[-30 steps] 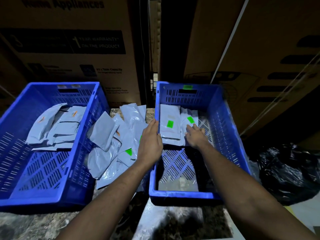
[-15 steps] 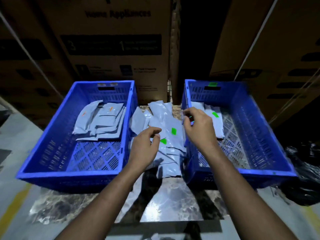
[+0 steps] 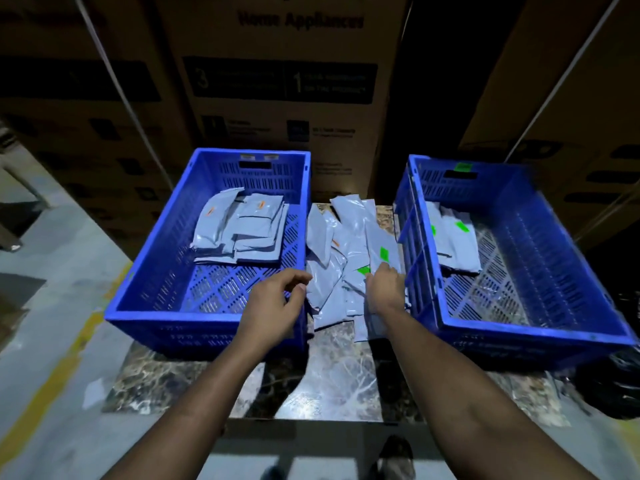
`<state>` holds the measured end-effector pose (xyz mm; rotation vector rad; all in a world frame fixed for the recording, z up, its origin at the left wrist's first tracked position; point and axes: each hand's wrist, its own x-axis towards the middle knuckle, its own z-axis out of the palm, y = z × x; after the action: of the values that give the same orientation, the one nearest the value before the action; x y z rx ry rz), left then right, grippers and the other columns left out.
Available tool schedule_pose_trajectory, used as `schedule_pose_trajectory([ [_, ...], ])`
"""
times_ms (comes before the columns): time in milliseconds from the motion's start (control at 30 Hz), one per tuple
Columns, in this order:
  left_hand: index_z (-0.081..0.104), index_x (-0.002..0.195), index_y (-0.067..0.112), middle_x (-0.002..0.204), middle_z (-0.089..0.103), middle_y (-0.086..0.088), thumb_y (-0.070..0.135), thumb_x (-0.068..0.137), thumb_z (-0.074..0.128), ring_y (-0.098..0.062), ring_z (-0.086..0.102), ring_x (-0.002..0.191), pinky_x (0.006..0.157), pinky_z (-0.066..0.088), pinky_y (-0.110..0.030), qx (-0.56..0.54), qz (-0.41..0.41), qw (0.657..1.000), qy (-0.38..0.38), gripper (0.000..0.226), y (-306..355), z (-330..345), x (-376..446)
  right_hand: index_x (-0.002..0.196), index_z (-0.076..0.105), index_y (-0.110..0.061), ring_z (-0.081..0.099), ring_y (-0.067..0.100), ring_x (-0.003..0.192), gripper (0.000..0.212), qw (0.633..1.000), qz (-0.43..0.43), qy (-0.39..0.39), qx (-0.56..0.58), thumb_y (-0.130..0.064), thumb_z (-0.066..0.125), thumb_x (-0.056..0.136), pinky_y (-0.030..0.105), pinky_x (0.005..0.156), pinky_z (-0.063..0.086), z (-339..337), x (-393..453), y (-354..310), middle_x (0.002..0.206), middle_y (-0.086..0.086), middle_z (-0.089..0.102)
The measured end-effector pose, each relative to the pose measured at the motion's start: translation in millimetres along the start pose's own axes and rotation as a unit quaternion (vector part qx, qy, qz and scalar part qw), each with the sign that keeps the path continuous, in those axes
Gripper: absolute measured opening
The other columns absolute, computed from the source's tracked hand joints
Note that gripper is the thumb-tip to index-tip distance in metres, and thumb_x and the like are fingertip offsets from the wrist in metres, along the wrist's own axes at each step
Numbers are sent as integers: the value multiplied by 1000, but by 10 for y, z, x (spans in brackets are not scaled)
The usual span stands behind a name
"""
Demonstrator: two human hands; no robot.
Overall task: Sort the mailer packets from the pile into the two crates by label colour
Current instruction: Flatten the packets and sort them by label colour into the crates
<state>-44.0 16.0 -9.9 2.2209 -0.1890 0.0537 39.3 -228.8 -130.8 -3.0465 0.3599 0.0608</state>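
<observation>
Marble table (image 3: 332,379), cartons behind. Left crate (image 3: 207,317) holds several orange-label packets, right crate (image 3: 533,327) a few green. Pile (image 3: 341,258) mid-frame: maybe half left. Left hand (image 3: 273,306) loosely curled, empty; right hand (image 3: 386,289) on green-label packet (image 3: 382,254), grip unclear.

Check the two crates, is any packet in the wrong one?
Nothing stands out. The left crate shows orange-labelled packets, the right crate green-labelled packets. The mixed pile lies between them.
</observation>
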Motion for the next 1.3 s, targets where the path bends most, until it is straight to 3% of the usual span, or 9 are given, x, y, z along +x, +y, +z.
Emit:
schedule_pose_trajectory([
  [100,72,105,29,90,68,25,19,97,59,9,60,80,64,41,-7,-4,-11,1000,21,19,-75,-50,-47,119,60,-8,61,28,107,30,998,57,-21,11,-29,43,106,37,88,48,-52,100,53,116,12,62],
  [200,73,103,30,90,69,24,19,97,59,9,62,86,68,46,-13,-19,-22,999,27,19,-93,-73,-78,112,66,-2,66,33,104,21,989,125,-19,72,-13,52,100,38,78,56,-75,144,62,112,16,66],
  [333,73,102,29,90,72,20,17,97,59,8,64,86,73,52,-19,-45,-33,998,23,19,-75,-77,-92,107,64,3,64,37,100,19,969,146,100,173,-9,51,99,42,78,54,-183,73,-49,107,22,65],
  [467,72,105,27,89,75,15,17,96,59,4,69,83,81,58,-33,-74,-34,997,5,19,-52,-42,-69,99,58,-3,56,30,90,14,934,72,246,247,-15,51,101,42,74,48,-333,-158,-217,99,14,58],
  [633,56,129,27,93,76,13,33,97,62,-7,72,89,87,58,-45,-151,-48,987,-34,34,-55,-15,-42,98,55,-6,49,23,86,3,909,-50,328,252,-8,55,98,33,69,43,-561,-791,-180,96,8,52],
  [800,53,127,11,112,66,-10,48,89,62,-24,72,91,65,62,-44,-410,-206,886,-63,54,157,30,18,103,56,-6,48,27,88,18,871,-144,420,212,3,59,88,31,78,40,-554,-1618,203,99,10,49],
  [1033,59,107,16,60,66,7,-1,84,75,-9,62,57,56,52,-24,-299,-154,933,-128,32,-51,540,-622,103,59,-9,62,31,105,8,901,-213,355,129,-6,53,100,43,89,47,21,-2494,1084,119,13,66],
  [1167,57,87,21,57,53,11,10,76,83,-10,49,54,56,47,-26,-149,-151,972,-101,30,-487,1108,-1012,92,64,-10,63,30,113,10,947,-232,215,51,-2,67,87,41,91,44,452,-2640,1371,130,10,63],
  [1300,59,87,20,66,52,6,17,83,76,-18,53,65,60,39,-28,-23,-127,984,-120,18,-766,1463,-1198,104,62,-14,57,28,126,44,977,-210,35,19,3,80,67,38,100,33,790,-2683,1432,142,9,56],
])
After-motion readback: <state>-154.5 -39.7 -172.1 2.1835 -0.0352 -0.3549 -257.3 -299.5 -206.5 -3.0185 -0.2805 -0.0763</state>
